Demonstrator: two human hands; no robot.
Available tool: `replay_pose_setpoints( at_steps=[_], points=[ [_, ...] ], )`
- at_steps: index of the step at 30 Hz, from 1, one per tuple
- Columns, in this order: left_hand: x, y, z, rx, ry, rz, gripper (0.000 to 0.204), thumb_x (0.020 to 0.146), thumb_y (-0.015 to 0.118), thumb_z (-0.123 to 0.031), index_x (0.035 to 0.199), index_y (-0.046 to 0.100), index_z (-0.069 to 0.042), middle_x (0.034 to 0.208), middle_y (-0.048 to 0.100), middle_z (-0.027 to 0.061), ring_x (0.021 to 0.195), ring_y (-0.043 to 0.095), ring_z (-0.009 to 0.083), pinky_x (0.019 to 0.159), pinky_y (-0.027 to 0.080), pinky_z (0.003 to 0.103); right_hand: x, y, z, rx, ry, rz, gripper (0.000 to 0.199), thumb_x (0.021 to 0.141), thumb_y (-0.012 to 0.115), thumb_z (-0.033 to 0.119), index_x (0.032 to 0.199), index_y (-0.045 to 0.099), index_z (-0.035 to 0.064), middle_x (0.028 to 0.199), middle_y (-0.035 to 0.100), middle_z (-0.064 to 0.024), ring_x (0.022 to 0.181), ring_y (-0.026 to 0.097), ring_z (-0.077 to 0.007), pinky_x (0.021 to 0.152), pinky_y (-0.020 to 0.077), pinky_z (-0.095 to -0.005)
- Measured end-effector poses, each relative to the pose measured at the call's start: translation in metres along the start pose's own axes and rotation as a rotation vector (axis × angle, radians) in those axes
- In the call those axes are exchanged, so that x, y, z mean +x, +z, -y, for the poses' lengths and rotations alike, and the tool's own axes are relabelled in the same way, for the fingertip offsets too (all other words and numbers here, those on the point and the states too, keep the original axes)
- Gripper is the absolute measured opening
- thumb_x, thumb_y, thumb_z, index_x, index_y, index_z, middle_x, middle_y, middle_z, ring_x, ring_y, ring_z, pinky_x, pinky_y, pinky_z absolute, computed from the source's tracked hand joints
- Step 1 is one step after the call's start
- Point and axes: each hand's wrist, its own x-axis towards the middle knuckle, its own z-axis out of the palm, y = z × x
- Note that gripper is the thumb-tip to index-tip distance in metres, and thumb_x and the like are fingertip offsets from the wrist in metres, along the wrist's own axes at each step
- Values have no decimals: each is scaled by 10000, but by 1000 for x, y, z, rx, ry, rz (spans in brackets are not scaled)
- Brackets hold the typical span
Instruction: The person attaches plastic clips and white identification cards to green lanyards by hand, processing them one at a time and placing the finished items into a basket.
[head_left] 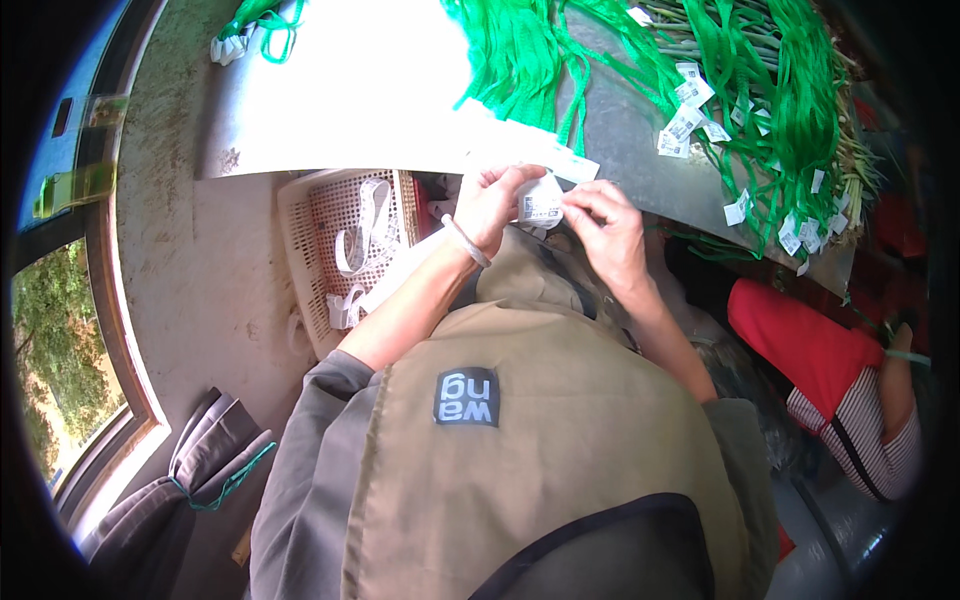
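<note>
Just off the table's near edge, a small white printed label is held up between my two hands. My left hand pinches its left side between thumb and fingers. At its right edge the fingertips of my right hand are closed together. A white strip, partly washed out by glare, lies along the table edge just beyond my fingers. Past it, a bunch of green mesh net bags is spread on the metal table.
More green nets with white tags hang over the table's right side, on green stalks. Below the table at left stands a cream plastic basket with white label ribbon inside. A co-worker's striped sleeve is close on my right. A wall and window flank my left.
</note>
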Motion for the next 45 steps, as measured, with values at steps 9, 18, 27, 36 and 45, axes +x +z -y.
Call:
replay_pose_setpoints(
  at_steps=[9,18,27,36,45],
  points=[
    [0,-21,4,221,145,-161,367,714,664,-35,1061,563,30,872,622,78,735,593,129,635,496,255,17,7,-91,-17,580,14,170,763,666,126,881,627,10,672,584,-34,591,521,-104,566,440,-261],
    [-20,-5,-4,136,185,-14,120,804,570,-24,885,658,-25,773,620,-14,659,523,33,536,396,168,52,-110,-66,-513,519,100,678,741,624,23,1340,313,89,747,622,-125,678,611,-256,620,470,-356],
    [-16,-1,-8,-15,71,14,168,859,532,-118,918,636,0,905,654,80,813,621,147,687,523,284,13,-16,8,269,223,268,226,783,637,9,1009,633,-6,867,607,-49,778,556,-89,695,453,-215],
    [-7,-15,-4,77,47,-90,211,850,555,-164,958,620,6,893,638,58,704,607,110,576,496,241,-3,12,4,331,323,75,101,767,658,15,864,639,-6,778,615,-31,664,539,-63,583,425,-193],
    [-3,-22,8,173,136,-147,282,755,622,43,1026,546,53,937,610,105,787,620,162,734,528,272,25,28,-107,-103,475,7,177,758,650,112,910,621,25,723,619,-76,641,573,-145,614,462,-307]
  ],
)
